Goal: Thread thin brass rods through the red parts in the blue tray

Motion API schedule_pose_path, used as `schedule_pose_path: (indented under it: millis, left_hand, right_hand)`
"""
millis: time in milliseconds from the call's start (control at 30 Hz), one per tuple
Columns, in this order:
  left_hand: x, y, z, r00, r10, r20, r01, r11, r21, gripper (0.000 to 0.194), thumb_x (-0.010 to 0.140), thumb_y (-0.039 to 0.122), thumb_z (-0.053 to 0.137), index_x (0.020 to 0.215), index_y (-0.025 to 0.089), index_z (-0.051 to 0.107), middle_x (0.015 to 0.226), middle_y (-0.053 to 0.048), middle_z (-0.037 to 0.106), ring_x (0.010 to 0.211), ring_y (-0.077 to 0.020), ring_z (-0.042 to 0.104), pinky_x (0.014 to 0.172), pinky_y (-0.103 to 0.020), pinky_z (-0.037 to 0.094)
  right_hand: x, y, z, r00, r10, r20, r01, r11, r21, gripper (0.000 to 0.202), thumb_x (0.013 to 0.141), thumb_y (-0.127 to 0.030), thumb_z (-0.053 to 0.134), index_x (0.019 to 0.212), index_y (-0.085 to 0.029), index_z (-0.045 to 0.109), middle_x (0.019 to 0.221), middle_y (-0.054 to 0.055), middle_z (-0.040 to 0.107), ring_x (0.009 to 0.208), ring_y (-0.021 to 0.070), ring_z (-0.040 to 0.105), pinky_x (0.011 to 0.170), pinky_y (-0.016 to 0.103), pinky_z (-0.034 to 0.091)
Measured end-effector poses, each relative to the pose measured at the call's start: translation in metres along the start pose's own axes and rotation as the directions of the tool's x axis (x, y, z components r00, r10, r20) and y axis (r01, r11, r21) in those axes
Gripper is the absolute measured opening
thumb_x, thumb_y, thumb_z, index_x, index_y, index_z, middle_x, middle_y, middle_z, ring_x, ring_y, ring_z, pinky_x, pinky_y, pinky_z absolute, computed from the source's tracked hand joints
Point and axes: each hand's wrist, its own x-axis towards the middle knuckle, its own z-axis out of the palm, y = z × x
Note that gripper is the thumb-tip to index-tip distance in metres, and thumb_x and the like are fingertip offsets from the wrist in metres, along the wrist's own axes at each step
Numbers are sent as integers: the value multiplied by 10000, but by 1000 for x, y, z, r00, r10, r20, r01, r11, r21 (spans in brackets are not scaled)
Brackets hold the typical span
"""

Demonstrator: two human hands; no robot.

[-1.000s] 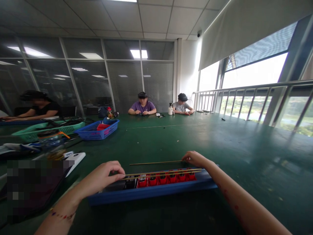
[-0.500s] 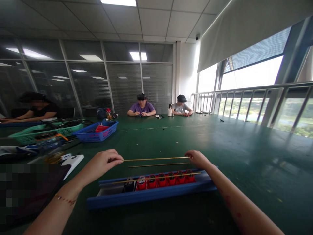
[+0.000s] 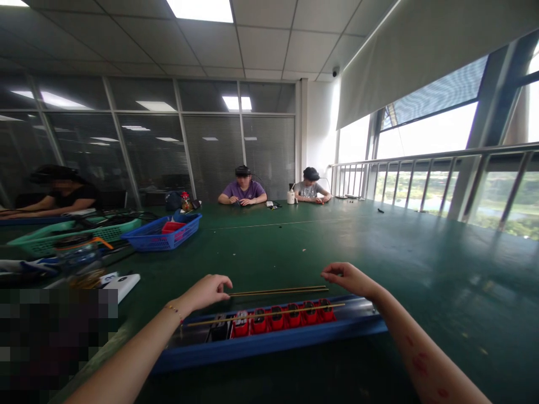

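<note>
Two thin gold-coloured rods (image 3: 278,290) lie close together on the green table (image 3: 412,269), just behind a long blue tray (image 3: 269,342). My left hand (image 3: 210,293) is by their left end, fingers curved and apart from the thumb; I cannot tell whether it touches them. Past their right end, my right hand (image 3: 343,276) hovers with thumb and fingers parted and nothing between them. Inside the tray stands a row of several red block-like pieces with dark tops (image 3: 276,318), with a black piece (image 3: 219,330) at its left. Another thin rod (image 3: 202,322) rests lengthwise across the row.
To the left are a blue basket (image 3: 164,238) with a red item, a green basket (image 3: 37,240) holding dark things, a jar (image 3: 78,252) and a white device (image 3: 126,285). Two people sit at the far edge, another at far left. A white bottle (image 3: 291,196) stands there.
The rod stretched between my hands has come down beside the other rod on the table. Both hands have let go of it, and the right hand has drawn slightly off its end.
</note>
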Motion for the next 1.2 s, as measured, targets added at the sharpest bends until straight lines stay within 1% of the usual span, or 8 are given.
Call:
schedule_pose_path:
  millis: [100,200,467,733,833,967,1067,1200]
  left_hand:
    - [4,-2,6,1000,-4,4,4,1000,25,242,702,389,545,849,213,623,694,12,629,638,-143,580,572,-207,394]
    - [6,-4,10,1000,-7,-18,7,999,44,212,728,376,516,808,209,619,752,-5,627,690,-152,582,600,-215,400]
    - [0,-12,6,1000,-5,17,5,999,43,145,711,296,532,752,206,639,755,-2,660,702,-155,604,632,-218,417]
    - [-9,-22,9,998,-46,-39,48,997,52,127,721,239,522,757,204,639,807,-15,656,754,-158,603,666,-226,417]
    - [-9,-22,12,997,-45,-66,49,998,49,144,738,235,509,808,210,632,852,-18,642,794,-158,591,694,-228,411]
    - [-9,-22,13,997,-43,-64,45,998,38,165,730,214,514,846,223,632,874,-14,627,808,-153,581,699,-219,411]
    - [-9,-22,13,997,-43,-64,45,999,30,170,730,216,510,846,221,634,869,-16,622,798,-153,580,689,-218,414]
    - [-9,-21,13,997,-45,-68,46,999,18,178,729,224,509,853,214,636,868,-18,626,795,-154,579,689,-218,413]
  right_hand:
    - [-9,-17,-6,976,7,216,-12,1000,20,362,751,-472,535,857,-140,629,804,37,641,758,170,575,694,254,451]
    - [-17,-29,-14,949,5,316,-7,1000,5,355,704,-473,594,840,-145,606,826,35,622,788,173,563,715,251,442]
    - [-22,-25,-14,913,62,404,-20,994,-110,371,652,-479,646,826,-157,582,791,9,582,722,153,522,616,219,412]
    - [-20,-28,-11,863,117,491,-119,993,-27,349,700,-479,601,826,-154,603,683,-1,585,633,135,520,550,206,399]
    - [-18,-28,-13,904,60,424,-71,997,9,373,742,-512,533,807,-156,627,661,-9,546,611,123,479,559,214,382]
    - [-16,-14,-19,991,70,116,-78,995,68,442,791,-561,417,788,-160,603,577,-32,426,545,109,397,525,223,351]
    - [-16,2,-24,994,100,-51,-91,985,148,446,803,-567,391,748,-163,573,576,-30,406,551,113,391,550,232,362]
    - [-15,19,-25,985,132,-109,-108,972,207,435,803,-554,405,746,-157,573,585,-23,434,559,115,406,562,237,367]
